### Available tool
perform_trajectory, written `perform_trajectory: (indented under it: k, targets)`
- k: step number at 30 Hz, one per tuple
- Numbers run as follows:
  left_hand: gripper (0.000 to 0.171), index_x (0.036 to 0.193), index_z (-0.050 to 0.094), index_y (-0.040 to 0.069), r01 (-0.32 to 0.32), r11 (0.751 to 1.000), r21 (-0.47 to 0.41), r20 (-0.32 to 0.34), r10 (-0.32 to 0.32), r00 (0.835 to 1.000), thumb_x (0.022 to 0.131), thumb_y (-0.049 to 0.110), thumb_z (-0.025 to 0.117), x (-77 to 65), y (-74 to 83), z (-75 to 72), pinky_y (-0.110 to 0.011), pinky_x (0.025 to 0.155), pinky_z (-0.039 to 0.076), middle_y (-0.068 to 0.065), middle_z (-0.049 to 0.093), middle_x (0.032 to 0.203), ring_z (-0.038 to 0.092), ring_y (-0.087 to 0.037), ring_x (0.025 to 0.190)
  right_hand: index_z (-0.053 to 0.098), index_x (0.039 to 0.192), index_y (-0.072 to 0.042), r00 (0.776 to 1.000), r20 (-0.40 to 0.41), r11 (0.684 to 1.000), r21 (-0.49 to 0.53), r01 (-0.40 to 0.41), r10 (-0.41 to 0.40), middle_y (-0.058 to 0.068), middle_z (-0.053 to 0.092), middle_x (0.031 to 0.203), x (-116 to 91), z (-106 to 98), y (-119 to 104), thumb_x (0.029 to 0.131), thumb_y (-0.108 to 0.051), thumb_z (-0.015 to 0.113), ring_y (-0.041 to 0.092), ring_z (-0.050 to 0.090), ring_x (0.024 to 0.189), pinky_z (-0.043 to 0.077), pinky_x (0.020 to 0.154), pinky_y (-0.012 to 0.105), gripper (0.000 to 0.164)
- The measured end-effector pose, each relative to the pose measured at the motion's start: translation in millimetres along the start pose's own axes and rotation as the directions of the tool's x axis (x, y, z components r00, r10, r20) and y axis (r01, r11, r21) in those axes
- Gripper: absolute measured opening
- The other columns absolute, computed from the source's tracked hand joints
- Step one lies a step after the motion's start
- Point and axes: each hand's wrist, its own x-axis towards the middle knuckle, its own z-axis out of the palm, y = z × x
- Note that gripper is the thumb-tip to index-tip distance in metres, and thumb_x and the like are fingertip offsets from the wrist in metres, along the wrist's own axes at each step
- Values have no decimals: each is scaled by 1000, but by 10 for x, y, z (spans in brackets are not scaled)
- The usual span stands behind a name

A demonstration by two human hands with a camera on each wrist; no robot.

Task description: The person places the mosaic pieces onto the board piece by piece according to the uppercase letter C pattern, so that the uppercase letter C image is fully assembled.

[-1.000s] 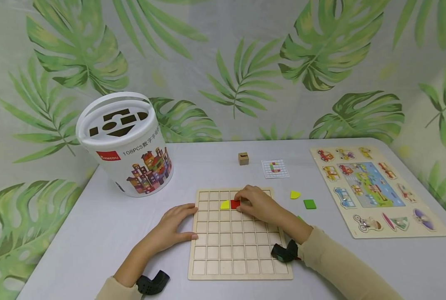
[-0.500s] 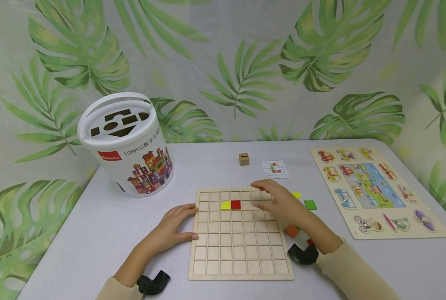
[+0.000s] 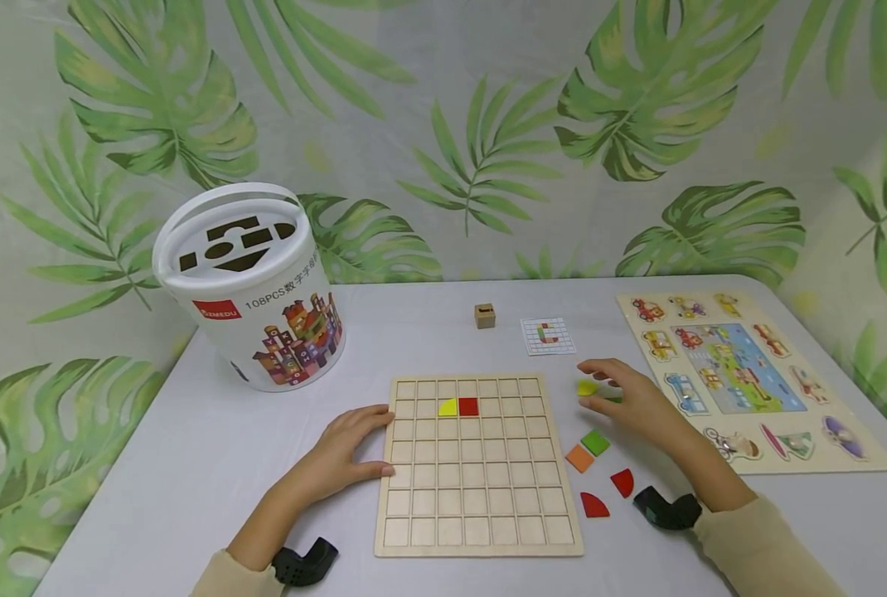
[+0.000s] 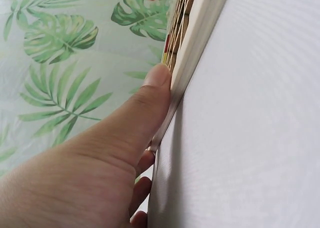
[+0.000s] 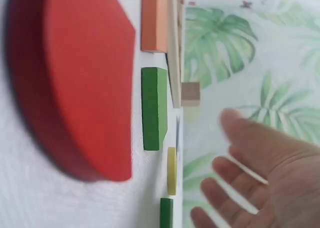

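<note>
My left hand (image 3: 346, 452) rests against the left edge of a wooden grid board (image 3: 475, 503), thumb and fingers spread along it. In the left wrist view the thumb (image 4: 157, 77) lies on the board's side. Two pieces sit in its cells: a yellow quarter-circle (image 3: 448, 408) and a red square (image 3: 468, 406). Off the board's right side, my right hand (image 3: 641, 406) hovers over a loose yellow piece (image 3: 585, 387), thumb and fingers apart. The right wrist view has that yellow piece (image 5: 171, 170) lying on the table, below the fingers. A green square is partly hidden behind the hand.
Right of the board lie an orange square (image 3: 580, 458), a green square (image 3: 596, 443) and two red quarter-circles (image 3: 594, 505). Behind stand a small wooden cube (image 3: 484, 316) and a pattern card (image 3: 548, 337). A white bucket (image 3: 257, 315) is at left, a picture puzzle (image 3: 749, 373) at right.
My right hand has let go of the red square on the board and moved right to the loose yellow piece. My left hand stays at the board's edge.
</note>
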Motion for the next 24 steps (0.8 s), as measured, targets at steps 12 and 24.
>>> perform_trajectory:
  k: [12,24]
  targets:
    - [74,131,46,12,-2,1000,8,-2,2,1000,72,53,65,-1,-16,4,-47,104,16,-2,38,137,28,-26,128,59,110,-2,1000,18,999,-45,-22,23,11,52,104,63,77,260,83,-16,66,25,49,93,42,83,45,32]
    - [74,131,46,11,-3,1000,13,0,3,1000,72,52,65,-1,-9,-4,-47,104,17,-3,38,138,28,-26,128,57,100,-8,997,33,996,-55,-69,71,3,57,89,110,102,193,80,-14,69,18,49,77,44,70,34,24]
